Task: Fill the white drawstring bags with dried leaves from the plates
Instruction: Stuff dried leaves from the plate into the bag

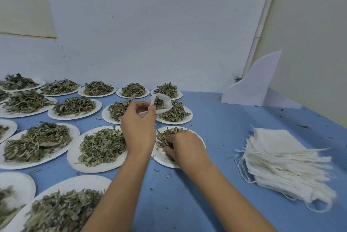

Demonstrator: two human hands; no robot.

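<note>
White drawstring bag (167, 104): left hand (138, 124) pinches its rim between thumb and curled fingers, mouth held open above the plates. Right hand (185, 147) is down on the near plate (161, 156), fingers curled into the dried leaves (163, 136), gripping a clump. Stack of empty bags (281, 160) sits at the right on the blue table (216, 128), well apart. More leaf-heaped plates (75, 156) lie to the left.

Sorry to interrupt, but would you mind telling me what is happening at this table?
A person is filling bags by hand. The left hand pinches one white drawstring bag open above the plates, while the right hand gathers dried leaves on the nearest plate. A stack of empty bags lies to the right on the blue table.
</note>
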